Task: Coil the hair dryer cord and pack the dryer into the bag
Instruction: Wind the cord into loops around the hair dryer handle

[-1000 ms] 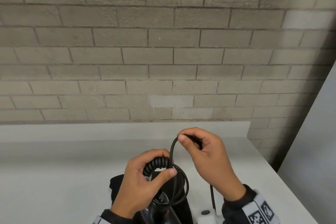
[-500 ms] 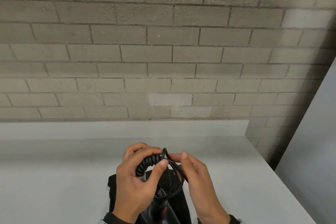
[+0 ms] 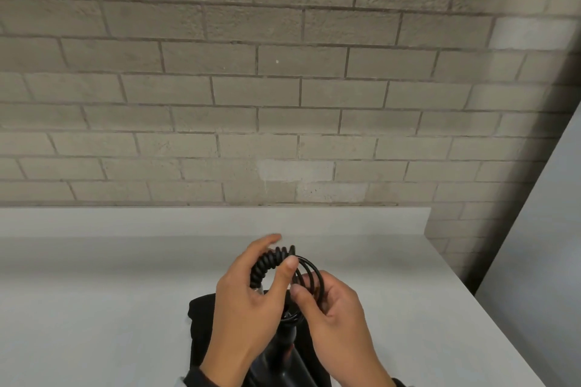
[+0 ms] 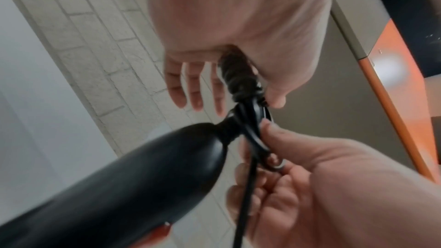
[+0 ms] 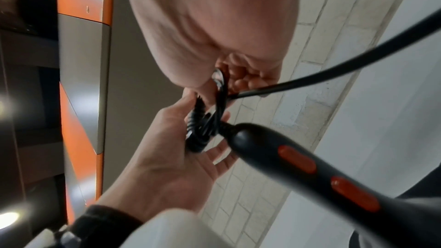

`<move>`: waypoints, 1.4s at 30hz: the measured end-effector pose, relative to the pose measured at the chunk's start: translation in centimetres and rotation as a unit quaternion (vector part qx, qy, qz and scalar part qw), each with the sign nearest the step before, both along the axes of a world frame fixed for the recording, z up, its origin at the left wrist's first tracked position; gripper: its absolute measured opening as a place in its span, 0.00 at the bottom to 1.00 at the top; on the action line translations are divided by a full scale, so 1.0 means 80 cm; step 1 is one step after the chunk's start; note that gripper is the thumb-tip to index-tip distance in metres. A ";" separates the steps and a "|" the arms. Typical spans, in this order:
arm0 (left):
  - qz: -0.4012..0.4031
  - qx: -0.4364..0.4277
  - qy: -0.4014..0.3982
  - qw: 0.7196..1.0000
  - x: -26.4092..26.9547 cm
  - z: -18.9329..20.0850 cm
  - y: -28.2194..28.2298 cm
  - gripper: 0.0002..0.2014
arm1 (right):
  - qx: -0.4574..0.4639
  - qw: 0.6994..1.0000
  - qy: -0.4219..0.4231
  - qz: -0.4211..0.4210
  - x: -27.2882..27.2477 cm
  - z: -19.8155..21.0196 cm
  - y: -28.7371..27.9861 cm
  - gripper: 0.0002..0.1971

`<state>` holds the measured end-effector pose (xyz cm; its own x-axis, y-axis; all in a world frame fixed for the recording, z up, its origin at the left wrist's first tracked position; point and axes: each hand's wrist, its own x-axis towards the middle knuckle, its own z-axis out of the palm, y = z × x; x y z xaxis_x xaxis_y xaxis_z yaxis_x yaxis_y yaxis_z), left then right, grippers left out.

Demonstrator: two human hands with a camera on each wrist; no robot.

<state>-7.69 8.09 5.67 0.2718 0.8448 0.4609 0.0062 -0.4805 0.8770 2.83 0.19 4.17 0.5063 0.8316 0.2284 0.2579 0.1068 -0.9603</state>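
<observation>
The black hair dryer's handle [image 3: 278,355] stands up between my hands, its orange buttons [image 5: 297,158] showing in the right wrist view. My left hand [image 3: 281,250] pinches the spiral part of the cord [image 3: 267,265] between thumb and fingers. My right hand [image 3: 311,292] grips several round loops of the thin cord [image 3: 311,275] right beside the spiral. One free length of the cord [image 5: 358,59] trails away from the right hand. The black bag [image 3: 201,320] lies on the table under the dryer, mostly hidden by my hands.
A white table [image 3: 94,308] runs to a raised back ledge [image 3: 188,220] against a brick wall [image 3: 283,104]. The table's right edge [image 3: 478,308] drops off beside a grey panel [image 3: 540,245]. An orange and grey cabinet [image 5: 81,63] shows in the wrist views.
My right hand came down from above the spiral with a length of cord and laid it as another loop. It now grips the loops lower, beside my left hand.
</observation>
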 end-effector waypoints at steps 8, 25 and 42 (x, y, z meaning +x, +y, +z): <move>0.044 -0.175 -0.163 0.970 0.015 -0.008 -0.026 0.21 | 0.033 0.998 -0.032 0.030 -0.012 0.007 -0.005 0.06; -0.042 -0.255 -0.275 0.926 0.016 -0.008 -0.014 0.22 | -0.011 0.983 -0.062 0.170 0.009 0.014 -0.010 0.04; -0.029 -0.280 -0.228 0.932 0.014 0.004 -0.016 0.15 | 0.013 0.993 -0.101 0.051 0.012 0.003 -0.007 0.16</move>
